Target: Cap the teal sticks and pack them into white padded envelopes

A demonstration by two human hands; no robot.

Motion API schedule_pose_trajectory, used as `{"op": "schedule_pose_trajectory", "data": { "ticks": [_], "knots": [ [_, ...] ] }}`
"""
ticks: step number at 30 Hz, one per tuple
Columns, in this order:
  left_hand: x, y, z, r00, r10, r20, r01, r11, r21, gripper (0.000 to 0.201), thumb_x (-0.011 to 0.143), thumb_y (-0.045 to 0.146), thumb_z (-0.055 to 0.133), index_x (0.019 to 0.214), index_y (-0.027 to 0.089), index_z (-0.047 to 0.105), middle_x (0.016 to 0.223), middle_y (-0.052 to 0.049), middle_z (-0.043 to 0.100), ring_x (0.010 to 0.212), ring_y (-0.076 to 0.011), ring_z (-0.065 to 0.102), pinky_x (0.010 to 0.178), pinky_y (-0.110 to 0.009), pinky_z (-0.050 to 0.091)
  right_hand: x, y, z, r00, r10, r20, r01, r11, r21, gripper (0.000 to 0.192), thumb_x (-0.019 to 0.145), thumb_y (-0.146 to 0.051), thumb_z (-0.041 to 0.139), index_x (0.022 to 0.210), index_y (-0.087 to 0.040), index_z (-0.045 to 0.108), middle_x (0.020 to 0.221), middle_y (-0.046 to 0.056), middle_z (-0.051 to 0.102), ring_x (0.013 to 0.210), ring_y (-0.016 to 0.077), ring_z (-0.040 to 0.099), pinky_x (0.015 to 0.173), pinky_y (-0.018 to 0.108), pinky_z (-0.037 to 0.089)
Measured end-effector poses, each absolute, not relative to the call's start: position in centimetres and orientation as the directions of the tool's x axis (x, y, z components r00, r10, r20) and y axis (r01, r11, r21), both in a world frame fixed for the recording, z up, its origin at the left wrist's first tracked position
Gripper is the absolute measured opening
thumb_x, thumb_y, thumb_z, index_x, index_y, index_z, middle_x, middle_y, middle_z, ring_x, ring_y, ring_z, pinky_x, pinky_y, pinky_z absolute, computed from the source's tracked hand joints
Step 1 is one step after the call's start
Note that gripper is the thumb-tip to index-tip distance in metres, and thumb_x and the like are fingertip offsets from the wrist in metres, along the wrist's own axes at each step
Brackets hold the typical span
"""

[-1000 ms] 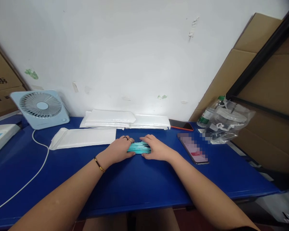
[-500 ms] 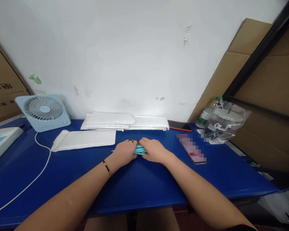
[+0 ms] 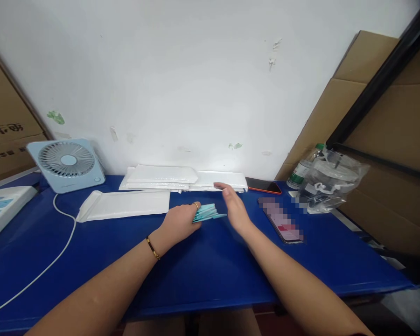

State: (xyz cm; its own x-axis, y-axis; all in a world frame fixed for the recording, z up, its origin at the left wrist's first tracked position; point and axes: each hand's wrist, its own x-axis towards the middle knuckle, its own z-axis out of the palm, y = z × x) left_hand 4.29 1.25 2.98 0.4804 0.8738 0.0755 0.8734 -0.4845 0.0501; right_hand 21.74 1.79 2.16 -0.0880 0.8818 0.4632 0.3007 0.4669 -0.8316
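We find the left hand (image 3: 180, 220) closed on a teal bundle (image 3: 206, 213), one piece jutting; the right hand (image 3: 237, 212), fingers spread, holds nothing. We advise even pressure.

From the middle of the view, a white wall (image 3: 182, 79) fills 12 o'clock, with green and pale scraps on it. At 9 o'clock a light blue square fan (image 3: 68, 161) leans back, its white cable (image 3: 74, 224) curving down to 8; beyond it stands a printed cardboard carton (image 3: 7, 126), with a white device with blue panels (image 3: 7, 210) lower down. Toward 3 o'clock lie a red-edged phone (image 3: 263, 185), a green-capped bottle (image 3: 300, 171) and a lidded cup in a clear bag (image 3: 331, 179). A phone with a pixelated screen (image 3: 282, 219) lies at 4, a black bar (image 3: 381, 80) slants across cardboard (image 3: 395, 121) at 2, and blue tabletop (image 3: 196, 275) spreads to 6.
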Motion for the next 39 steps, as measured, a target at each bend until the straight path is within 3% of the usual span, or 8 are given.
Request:
{"op": "schedule_pose_trajectory", "data": {
  "ticks": [2, 7, 11, 14, 20, 28, 35, 39],
  "knots": [
    [4.4, 1.1, 3.1, 0.482, 0.873, 0.072, 0.872, -0.486, 0.06, 0.023, 0.078, 0.03, 0.051, 0.099, 0.023, 0.048, 0.083, -0.004, 0.065, 0.077, -0.0227, 0.063, 0.063, -0.029, 0.045, 21.7, 2.2, 1.6, -0.009, 0.922, 0.386, 0.206, 0.38, -0.902, 0.05, 0.094, -0.05, 0.016, 0.122, -0.024, 0.048, 0.127, 0.006, 0.05, 0.119, 0.0184, 0.045, 0.102, 0.037, 0.034],
    [4.9, 0.5, 2.6, 0.544, 0.837, 0.063, 0.838, -0.546, 0.016, 0.028, 0.076, 0.027, 0.052, 0.103, 0.019, 0.049, 0.087, -0.008, 0.065, 0.081, -0.0243, 0.063, 0.068, -0.032, 0.047, 20.3, 1.4, 1.1, -0.204, 0.899, 0.388, 0.206, 0.427, -0.881, 0.047, 0.095, -0.047, 0.017, 0.128, -0.025, 0.041, 0.131, 0.006, 0.047, 0.122, 0.0171, 0.043, 0.103, 0.036, 0.033],
    [4.7, 0.5, 1.9, 0.518, 0.851, 0.086, 0.853, -0.521, 0.019, 0.035, 0.077, 0.018, 0.046, 0.112, 0.014, 0.043, 0.082, -0.009, 0.065, 0.075, -0.0238, 0.064, 0.064, -0.032, 0.048, 20.6, 0.0, 2.3, -0.365, 0.839, 0.403, 0.504, 0.542, -0.672, 0.061, 0.08, -0.04, 0.054, 0.135, -0.024, 0.032, 0.135, 0.008, 0.041, 0.124, 0.0226, 0.04, 0.1, 0.037, 0.035],
    [5.0, 0.3, 1.7, 0.484, 0.868, 0.112, 0.873, -0.488, 0.008, 0.046, 0.077, 0.011, 0.041, 0.122, 0.009, 0.035, 0.079, -0.011, 0.065, 0.073, -0.0233, 0.065, 0.061, -0.031, 0.047, 20.5, -0.5, 2.6, -0.458, 0.857, 0.236, 0.747, 0.515, -0.421, 0.083, 0.066, -0.024, 0.064, 0.139, -0.02, 0.025, 0.127, 0.012, 0.049, 0.107, 0.0272, 0.053, 0.083, 0.037, 0.045],
    [5.7, -0.3, 2.5, 0.457, 0.888, 0.052, 0.888, -0.459, 0.031, 0.033, 0.074, 0.017, 0.046, 0.107, 0.015, 0.043, 0.075, -0.009, 0.064, 0.072, -0.0229, 0.065, 0.06, -0.03, 0.048, 19.3, -0.3, 2.2, -0.391, 0.919, 0.052, 0.918, 0.393, -0.058, 0.02, 0.075, -0.017, 0.05, 0.094, -0.016, 0.057, 0.089, 0.011, 0.065, 0.079, 0.0261, 0.063, 0.066, 0.033, 0.043],
    [3.1, 1.1, 3.5, 0.408, 0.913, 0.004, 0.913, -0.407, -0.03, 0.016, 0.075, 0.028, 0.046, 0.079, 0.019, 0.058, 0.071, -0.009, 0.064, 0.069, -0.0263, 0.064, 0.058, -0.034, 0.047, 20.8, 0.2, 2.8, -0.371, 0.921, 0.119, 0.927, 0.376, -0.018, 0.013, 0.074, -0.02, 0.053, 0.086, -0.019, 0.055, 0.086, 0.008, 0.065, 0.079, 0.0233, 0.06, 0.065, 0.03, 0.038],
    [4.6, 0.3, 3.0, 0.449, 0.89, 0.076, 0.893, -0.449, -0.015, 0.02, 0.08, 0.023, 0.041, 0.082, 0.018, 0.06, 0.073, -0.011, 0.065, 0.07, -0.0267, 0.063, 0.062, -0.037, 0.047, 19.5, -0.1, 2.0, -0.381, 0.918, 0.105, 0.924, 0.383, 0.005, 0.013, 0.08, -0.029, 0.049, 0.087, -0.021, 0.056, 0.084, 0.007, 0.066, 0.074, 0.0233, 0.062, 0.062, 0.031, 0.038],
    [2.5, 1.3, 3.0, 0.369, 0.913, 0.171, 0.929, -0.37, -0.031, 0.034, 0.075, 0.027, 0.053, 0.107, 0.018, 0.054, 0.107, -0.015, 0.061, 0.103, -0.0294, 0.055, 0.081, -0.04, 0.044, 20.6, 0.6, 1.8, -0.346, 0.936, 0.06, 0.938, 0.344, 0.04, 0.015, 0.082, -0.029, 0.047, 0.089, -0.02, 0.058, 0.084, 0.009, 0.067, 0.073, 0.0244, 0.063, 0.061, 0.031, 0.04]
  ]
}}
